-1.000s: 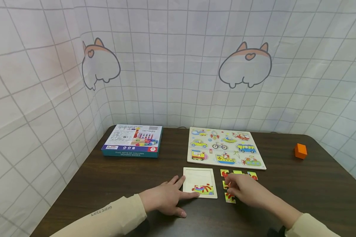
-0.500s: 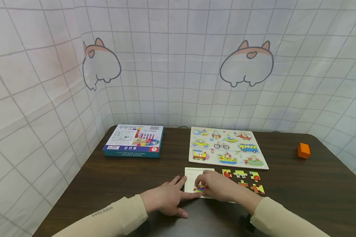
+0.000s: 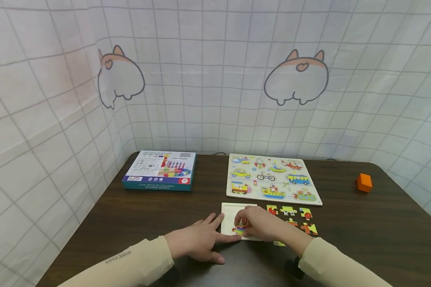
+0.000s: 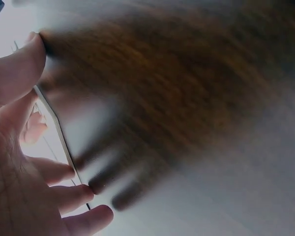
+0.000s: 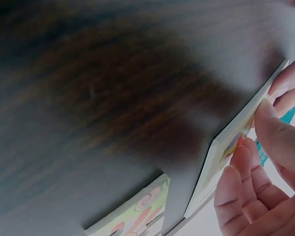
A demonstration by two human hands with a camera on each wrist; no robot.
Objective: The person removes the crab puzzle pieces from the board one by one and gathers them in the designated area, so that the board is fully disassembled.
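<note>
A small pale puzzle tray [image 3: 228, 215] lies on the table with a few colourful pieces fitted along its near edge. My left hand [image 3: 202, 239] rests with spread fingers at the tray's left side and near corner; the left wrist view shows the fingertips along its edge. Over the tray, my right hand [image 3: 261, 225] pinches a puzzle piece [image 3: 241, 230] showing rainbow stripes, mostly hidden by the fingers. Loose puzzle pieces [image 3: 288, 210] lie in rows right of the tray, some covered by the right hand. One green and red piece [image 5: 142, 211] shows in the right wrist view.
Behind the tray lies a wooden vehicle peg puzzle board [image 3: 271, 177]. A boxed bead set [image 3: 159, 170] sits at the back left, and an orange block [image 3: 364, 182] at the far right. A white checked cloth [image 3: 201, 79] hangs behind the table.
My right hand has moved left from the loose pieces to the tray, and has stayed there since half a second ago. My left hand keeps its place on the tray.
</note>
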